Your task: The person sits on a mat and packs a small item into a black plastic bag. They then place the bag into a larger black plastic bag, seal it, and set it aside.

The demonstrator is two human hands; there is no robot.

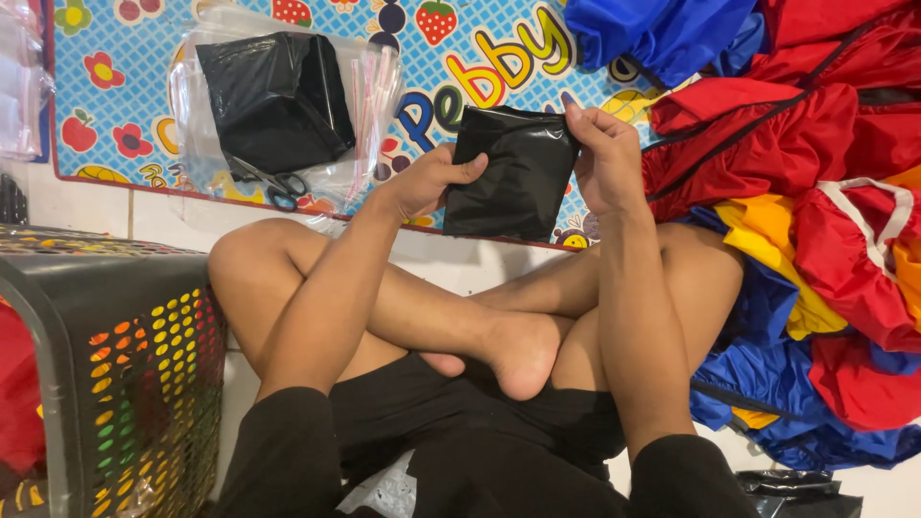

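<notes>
I sit cross-legged on the floor and hold a folded black plastic packet up in front of me with both hands. My left hand grips its left edge, thumb on the front. My right hand pinches its upper right corner. The packet hangs over a colourful play mat with fruit and flower pictures.
A stack of clear plastic bags with a black folded bundle and scissors lies on the mat at the back left. A pile of red, blue and yellow garments fills the right. A dark perforated basket stands at my left.
</notes>
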